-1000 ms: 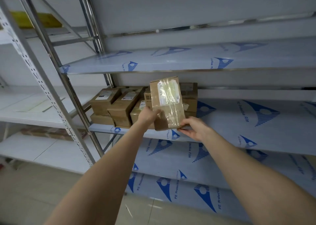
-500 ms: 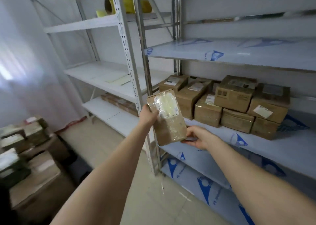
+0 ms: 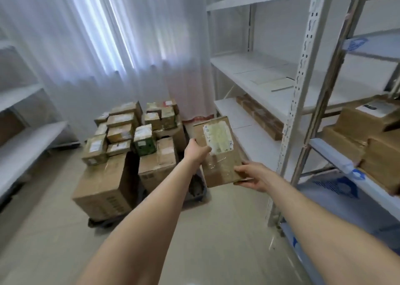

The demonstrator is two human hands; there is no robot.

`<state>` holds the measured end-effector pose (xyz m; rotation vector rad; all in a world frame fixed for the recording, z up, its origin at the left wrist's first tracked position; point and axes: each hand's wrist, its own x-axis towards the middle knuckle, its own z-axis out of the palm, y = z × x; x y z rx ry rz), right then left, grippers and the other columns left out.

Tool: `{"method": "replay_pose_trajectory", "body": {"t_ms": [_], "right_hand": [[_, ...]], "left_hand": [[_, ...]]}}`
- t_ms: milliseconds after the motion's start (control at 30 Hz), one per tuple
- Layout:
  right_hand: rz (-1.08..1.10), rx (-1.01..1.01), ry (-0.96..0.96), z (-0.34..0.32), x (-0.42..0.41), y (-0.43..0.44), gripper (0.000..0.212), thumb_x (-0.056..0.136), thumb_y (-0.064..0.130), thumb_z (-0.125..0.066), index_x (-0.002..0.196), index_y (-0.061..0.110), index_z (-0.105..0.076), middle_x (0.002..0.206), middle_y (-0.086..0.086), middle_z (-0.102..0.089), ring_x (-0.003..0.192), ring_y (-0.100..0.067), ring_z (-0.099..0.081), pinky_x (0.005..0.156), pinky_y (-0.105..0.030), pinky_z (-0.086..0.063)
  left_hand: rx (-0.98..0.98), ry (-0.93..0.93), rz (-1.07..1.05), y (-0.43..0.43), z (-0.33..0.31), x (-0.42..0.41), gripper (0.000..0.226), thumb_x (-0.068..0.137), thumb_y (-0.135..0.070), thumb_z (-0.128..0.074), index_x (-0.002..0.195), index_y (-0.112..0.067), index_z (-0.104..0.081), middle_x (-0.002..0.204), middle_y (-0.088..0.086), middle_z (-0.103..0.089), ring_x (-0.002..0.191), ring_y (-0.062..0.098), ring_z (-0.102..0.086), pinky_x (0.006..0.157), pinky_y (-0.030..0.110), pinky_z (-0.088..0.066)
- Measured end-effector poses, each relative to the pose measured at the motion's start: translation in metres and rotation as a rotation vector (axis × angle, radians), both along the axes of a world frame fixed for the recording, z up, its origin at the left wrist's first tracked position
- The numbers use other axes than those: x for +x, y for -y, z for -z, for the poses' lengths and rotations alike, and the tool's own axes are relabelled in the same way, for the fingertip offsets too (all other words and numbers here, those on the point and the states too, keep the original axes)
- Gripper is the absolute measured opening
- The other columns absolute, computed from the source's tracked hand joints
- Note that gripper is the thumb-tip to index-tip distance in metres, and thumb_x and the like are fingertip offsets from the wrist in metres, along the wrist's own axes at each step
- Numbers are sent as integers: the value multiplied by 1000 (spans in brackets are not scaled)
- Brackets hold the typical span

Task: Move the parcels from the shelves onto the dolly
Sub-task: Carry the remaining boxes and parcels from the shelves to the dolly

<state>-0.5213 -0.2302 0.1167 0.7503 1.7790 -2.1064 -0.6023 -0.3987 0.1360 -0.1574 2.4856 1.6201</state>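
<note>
I hold a flat brown cardboard parcel [image 3: 218,152] with a pale label upright in front of me, above the floor. My left hand [image 3: 195,151] grips its left edge and my right hand [image 3: 251,175] grips its lower right corner. Beyond it on the floor stands the dolly [image 3: 198,196], loaded with a stack of parcels [image 3: 129,137], large boxes below and several small ones on top. More brown parcels [image 3: 368,137] lie on the shelf at the right edge.
White metal shelving [image 3: 300,103] runs along the right, its upright post close to my right hand. Another shelf unit [image 3: 23,142] stands at the left. A white curtain [image 3: 108,36] hangs behind the dolly. A long brown box [image 3: 259,116] lies on a low right shelf.
I have turned left, away from the shelf of parcels, carrying the parcel in both hands. The loaded dolly has come into the middle of the view.
</note>
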Motion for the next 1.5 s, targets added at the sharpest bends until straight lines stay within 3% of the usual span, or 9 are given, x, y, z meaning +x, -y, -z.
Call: {"method": "replay_pose_trajectory", "body": {"t_ms": [100,200,400,567,667,800,1133,1333,1500], "right_hand": [[-109,-29,17,13,-34,48,33,92,-2,-60,123,9,-55,92,-8,-62,110,-28,-61,82,-41,-55],[-184,-16,55,30,-71,97,42,90,2,-65,130,7,-52,102,-11,-64,95,-25,-63,63,-38,-59],[-288,-1,83,56,-152,192,31,91,5,-64,121,3,-56,91,-12,-63,81,-23,-62,72,-41,-55],[-331,38,127,63,-224,275,30,90,6,-66,119,2,-59,94,-13,-65,83,-26,-65,53,-37,-58],[-354,14,165,66,-259,316,29,91,9,-66,118,3,-59,93,-14,-67,84,-28,-67,51,-34,-59],[-367,-34,232,77,-308,354,32,91,10,-66,121,4,-57,102,-17,-67,91,-31,-68,58,-34,-60],[-354,-145,274,104,-471,434,25,91,9,-63,115,3,-57,98,-17,-64,92,-32,-66,77,-39,-59],[-310,-286,345,117,-574,493,36,91,5,-63,125,5,-52,124,-22,-59,110,-38,-60,80,-47,-56],[-525,-54,352,133,-634,530,51,85,25,-73,129,7,-53,113,-13,-64,108,-32,-62,85,-42,-52]], "left_hand": [[-13,56,-117,53,7,-11,63,81,-19,-66,138,-11,-41,127,7,-57,108,25,-59,87,42,-53],[-29,83,-209,104,20,-31,57,82,-18,-67,134,-12,-45,124,6,-59,107,25,-59,87,42,-53],[-60,124,-258,200,37,-91,35,87,-16,-63,120,-7,-55,112,8,-61,93,22,-58,68,29,-48],[-47,191,-263,283,44,-150,22,88,-16,-61,106,-12,-51,93,-1,-55,82,16,-53,79,33,-43],[-47,203,-293,321,47,-184,33,90,-12,-60,122,-7,-52,110,7,-58,103,24,-57,82,31,-43],[-30,253,-325,357,59,-228,40,91,-9,-59,129,-4,-48,131,12,-55,118,27,-55,92,34,-46],[-45,401,-355,436,103,-373,47,94,-24,-53,135,-5,-38,129,12,-51,112,27,-53,95,43,-48],[-31,475,-396,485,123,-465,40,94,-31,-50,129,-12,-47,121,11,-57,107,28,-56,85,41,-52],[89,432,-498,531,127,-523,36,99,-20,-40,134,-14,-48,115,6,-55,100,24,-54,83,40,-53]]}}
